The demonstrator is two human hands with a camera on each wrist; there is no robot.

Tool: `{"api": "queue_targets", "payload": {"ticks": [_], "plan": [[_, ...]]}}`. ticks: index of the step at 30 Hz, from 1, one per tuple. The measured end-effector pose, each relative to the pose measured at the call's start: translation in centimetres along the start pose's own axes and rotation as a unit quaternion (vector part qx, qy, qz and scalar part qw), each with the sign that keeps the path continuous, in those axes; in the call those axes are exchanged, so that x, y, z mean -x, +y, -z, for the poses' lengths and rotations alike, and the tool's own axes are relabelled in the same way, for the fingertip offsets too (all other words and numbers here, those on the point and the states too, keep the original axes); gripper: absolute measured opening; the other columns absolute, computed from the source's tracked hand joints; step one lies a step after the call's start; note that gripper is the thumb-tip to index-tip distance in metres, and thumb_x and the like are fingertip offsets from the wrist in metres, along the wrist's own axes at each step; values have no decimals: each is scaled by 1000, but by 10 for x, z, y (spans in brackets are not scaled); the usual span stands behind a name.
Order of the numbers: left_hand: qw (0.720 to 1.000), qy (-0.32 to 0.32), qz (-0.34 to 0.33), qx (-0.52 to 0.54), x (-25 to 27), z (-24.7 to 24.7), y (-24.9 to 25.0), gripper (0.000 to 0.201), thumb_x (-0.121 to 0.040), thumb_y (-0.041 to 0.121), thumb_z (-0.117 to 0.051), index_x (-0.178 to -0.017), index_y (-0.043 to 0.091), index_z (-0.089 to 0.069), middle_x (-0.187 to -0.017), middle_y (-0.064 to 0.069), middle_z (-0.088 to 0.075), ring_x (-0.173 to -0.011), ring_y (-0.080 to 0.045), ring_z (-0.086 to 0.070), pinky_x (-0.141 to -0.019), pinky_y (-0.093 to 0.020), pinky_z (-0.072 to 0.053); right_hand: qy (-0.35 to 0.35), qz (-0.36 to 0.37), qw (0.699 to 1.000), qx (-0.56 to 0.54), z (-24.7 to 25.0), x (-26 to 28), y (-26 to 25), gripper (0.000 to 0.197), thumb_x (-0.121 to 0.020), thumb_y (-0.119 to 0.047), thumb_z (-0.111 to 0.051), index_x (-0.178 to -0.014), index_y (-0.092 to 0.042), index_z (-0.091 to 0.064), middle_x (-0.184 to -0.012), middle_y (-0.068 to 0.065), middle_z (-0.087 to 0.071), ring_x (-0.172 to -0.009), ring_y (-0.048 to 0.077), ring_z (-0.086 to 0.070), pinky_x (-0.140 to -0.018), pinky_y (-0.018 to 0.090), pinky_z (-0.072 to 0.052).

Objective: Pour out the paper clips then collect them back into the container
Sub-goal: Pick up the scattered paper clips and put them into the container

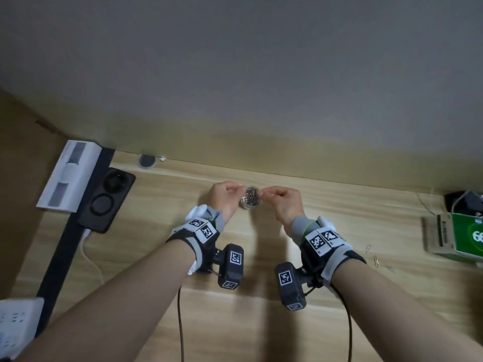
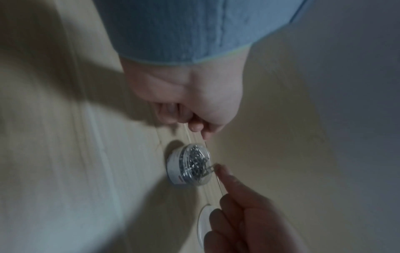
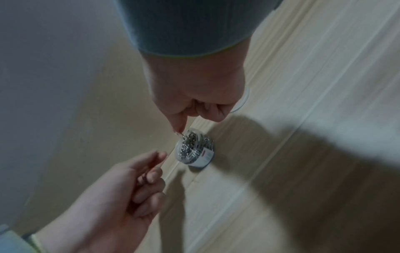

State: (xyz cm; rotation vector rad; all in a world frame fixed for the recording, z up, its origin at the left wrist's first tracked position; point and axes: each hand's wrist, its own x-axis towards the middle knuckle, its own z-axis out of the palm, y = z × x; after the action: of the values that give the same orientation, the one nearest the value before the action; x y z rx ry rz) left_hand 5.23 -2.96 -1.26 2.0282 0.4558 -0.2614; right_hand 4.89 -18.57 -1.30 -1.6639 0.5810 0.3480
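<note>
A small round clear container [image 1: 251,199] [image 2: 190,165] [image 3: 195,150], heaped with silver paper clips, stands on the wooden desk [image 1: 261,322] close to the wall. My right hand [image 1: 264,194] [image 3: 178,133] pinches one paper clip [image 2: 211,168] at the container's rim. My left hand [image 1: 241,189] [image 2: 203,133] [image 3: 159,156] hovers at the opposite rim with its fingers curled and thumb and forefinger together; no clip shows between them. Three loose clips [image 1: 375,261] lie on the desk to the right. The clear lid [image 1: 147,161] [image 2: 202,226] lies by the wall at the left.
A black phone [image 1: 107,199] and a white box [image 1: 69,176] sit at the left, with a white power strip [image 1: 15,325] at the near left corner. A green and brown box [image 1: 457,236] and cables occupy the right edge. The wall rises directly behind the container.
</note>
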Motion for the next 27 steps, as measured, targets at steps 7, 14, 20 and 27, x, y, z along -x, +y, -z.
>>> {"api": "queue_targets", "payload": {"ticks": [7, 14, 20, 27], "plan": [[985, 7, 99, 144, -6, 11, -5, 21, -94, 15, -48, -93, 9, -68, -66, -4, -60, -49, -12, -46, -40, -19, -33, 32, -30, 999, -5, -1, -2, 8, 26, -97, -20, -54, -82, -11, -74, -39, -19, -46, -51, 0, -38, -52, 16, -27], [951, -35, 100, 292, -4, -14, 29, 28, -100, 15, -43, -106, -3, -63, -95, -21, -69, -72, -20, -63, -59, -19, -49, 19, -107, 994, -3, 31, 20, 20, 27, -94, -16, -51, -74, -12, -68, -51, -1, -34, -44, 14, -29, -43, 21, -24], [948, -31, 84, 306, 3, -16, 30, 40, -102, 19, -37, -114, -11, -61, -107, -24, -68, -96, -30, -67, -72, -13, -52, 14, -131, 990, -45, 44, 25, 16, 22, -93, -11, -50, -78, -7, -65, -57, 4, -44, -44, 16, -36, -47, 24, -33], [949, 6, 91, 302, 2, 6, 13, 33, -98, 11, -38, -93, -5, -65, -91, -25, -70, -85, -32, -68, -84, -35, -53, -25, -146, 978, -144, 20, 13, -15, 15, -92, -12, -51, -85, -4, -62, -64, 9, -60, -54, 22, -56, -67, 34, -54]]}}
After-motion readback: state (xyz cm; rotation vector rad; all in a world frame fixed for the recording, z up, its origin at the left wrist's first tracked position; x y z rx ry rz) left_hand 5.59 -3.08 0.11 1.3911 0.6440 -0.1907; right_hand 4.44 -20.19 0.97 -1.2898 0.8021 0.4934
